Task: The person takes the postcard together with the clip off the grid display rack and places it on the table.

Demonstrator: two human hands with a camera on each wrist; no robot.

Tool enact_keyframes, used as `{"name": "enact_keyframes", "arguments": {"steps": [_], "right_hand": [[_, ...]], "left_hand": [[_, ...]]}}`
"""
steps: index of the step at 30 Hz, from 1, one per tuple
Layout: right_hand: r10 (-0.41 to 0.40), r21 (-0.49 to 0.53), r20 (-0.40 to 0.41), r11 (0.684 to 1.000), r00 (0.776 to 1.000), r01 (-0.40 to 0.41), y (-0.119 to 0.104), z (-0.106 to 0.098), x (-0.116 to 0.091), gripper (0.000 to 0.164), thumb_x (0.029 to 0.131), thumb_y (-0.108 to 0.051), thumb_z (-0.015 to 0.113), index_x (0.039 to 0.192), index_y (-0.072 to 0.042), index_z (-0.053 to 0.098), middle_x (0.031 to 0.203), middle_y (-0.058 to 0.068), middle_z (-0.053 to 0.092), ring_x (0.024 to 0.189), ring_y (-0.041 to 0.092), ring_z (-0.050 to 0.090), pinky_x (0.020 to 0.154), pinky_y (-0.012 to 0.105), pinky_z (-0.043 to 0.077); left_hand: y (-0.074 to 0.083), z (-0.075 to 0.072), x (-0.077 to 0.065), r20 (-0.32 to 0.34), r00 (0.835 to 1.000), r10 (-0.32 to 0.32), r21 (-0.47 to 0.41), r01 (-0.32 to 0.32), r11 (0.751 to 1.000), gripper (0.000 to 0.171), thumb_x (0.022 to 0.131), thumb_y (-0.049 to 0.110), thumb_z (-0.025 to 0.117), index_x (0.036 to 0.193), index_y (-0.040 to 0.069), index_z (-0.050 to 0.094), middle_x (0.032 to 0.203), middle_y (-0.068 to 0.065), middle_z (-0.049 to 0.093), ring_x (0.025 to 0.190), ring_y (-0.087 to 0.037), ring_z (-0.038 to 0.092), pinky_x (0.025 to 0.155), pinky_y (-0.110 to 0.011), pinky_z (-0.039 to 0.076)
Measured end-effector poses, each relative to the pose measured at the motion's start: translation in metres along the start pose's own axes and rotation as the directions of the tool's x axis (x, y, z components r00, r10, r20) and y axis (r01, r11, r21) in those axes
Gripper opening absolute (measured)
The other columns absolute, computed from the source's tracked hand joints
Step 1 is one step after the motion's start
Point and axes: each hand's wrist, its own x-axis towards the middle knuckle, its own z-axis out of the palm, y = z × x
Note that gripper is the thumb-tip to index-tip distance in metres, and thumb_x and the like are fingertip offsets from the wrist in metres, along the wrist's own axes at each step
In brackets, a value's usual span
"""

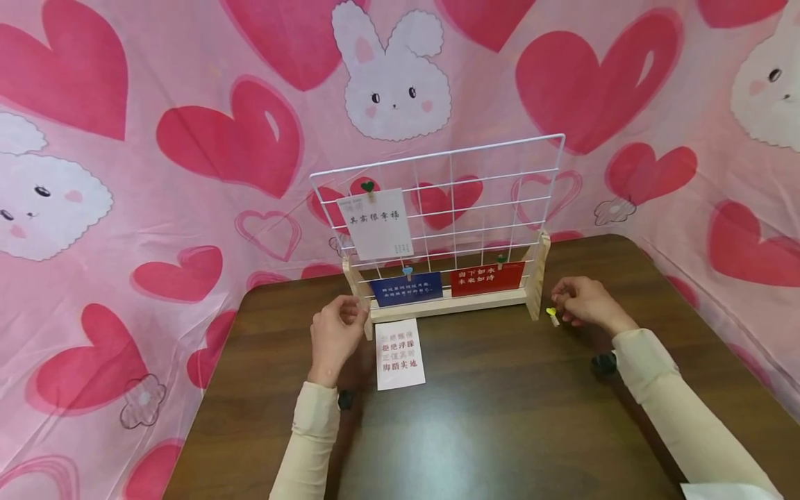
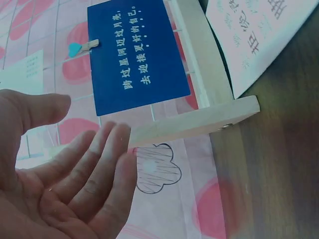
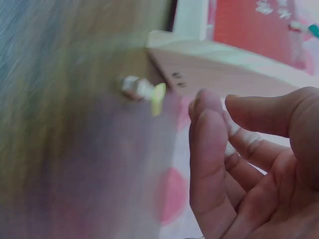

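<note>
A white wire grid rack point(image 1: 451, 170) on a wooden base holds several cards by small clothespins. My left hand point(image 1: 337, 330) is at the rack's left wooden foot, its fingers loosely bent with nothing in them. In the left wrist view, the thumb stands apart from the fingers point(image 2: 94, 184) beside the blue card point(image 2: 139, 55). To the right of the rack, my right hand point(image 1: 584, 303) hovers by a clothespin with a yellow heart point(image 1: 553, 316) on the table. Its thumb and fingers point(image 3: 209, 149) are bent and empty, apart from that clothespin.
A white card with red lettering point(image 1: 400, 354) lies before the base's left end. On the grid hang a white card point(image 1: 378, 226) and a red card point(image 1: 487, 279), each under a green heart clothespin. Behind the wooden table point(image 1: 475, 417) is a pink curtain point(image 1: 250, 42).
</note>
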Motion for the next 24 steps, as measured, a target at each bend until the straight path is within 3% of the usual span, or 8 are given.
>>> {"name": "enact_keyframes", "arguments": {"steps": [8,12,18,24], "right_hand": [[-0.053,-0.058,-0.018,0.997,0.998,0.052,-0.041,-0.001,-0.019,0.022,0.1,-0.016,0.065,0.11,0.004,0.067,0.079,0.016,0.072,0.063,0.021,0.068,0.055,0.031,0.058],[-0.139,-0.058,-0.068,0.989,0.988,0.135,-0.065,0.002,-0.025,0.018,0.099,-0.013,0.065,0.108,0.003,0.068,0.077,0.013,0.073,0.059,0.024,0.067,0.051,0.032,0.056],[-0.285,-0.083,-0.216,0.958,0.934,0.273,-0.097,0.012,-0.023,0.017,0.097,-0.014,0.069,0.108,-0.001,0.071,0.088,0.015,0.078,0.066,0.02,0.072,0.06,0.027,0.055],[-0.348,-0.043,-0.32,0.935,0.881,0.353,-0.12,0.022,-0.016,0.013,0.097,-0.012,0.071,0.104,-0.002,0.074,0.087,0.017,0.077,0.067,0.022,0.072,0.06,0.023,0.055]], "left_hand": [[0.008,-0.003,0.006,-0.077,0.997,0.015,-0.098,-0.022,0.995,0.027,0.091,0.021,0.08,0.113,0.006,0.076,0.101,-0.011,0.081,0.087,-0.025,0.08,0.081,-0.045,0.064],[0.014,-0.005,0.009,-0.117,0.993,0.03,-0.147,-0.047,0.988,0.024,0.091,0.018,0.079,0.112,0.006,0.076,0.101,-0.011,0.08,0.087,-0.026,0.08,0.081,-0.044,0.065],[0.023,-0.007,0.013,-0.158,0.986,0.057,-0.199,-0.088,0.976,0.027,0.091,0.017,0.08,0.113,0.003,0.075,0.102,-0.012,0.08,0.087,-0.027,0.08,0.081,-0.045,0.065],[0.031,-0.008,0.017,-0.172,0.983,0.069,-0.235,-0.109,0.966,0.029,0.091,0.018,0.08,0.116,0.004,0.074,0.105,-0.012,0.08,0.089,-0.026,0.081,0.082,-0.042,0.065]]}}
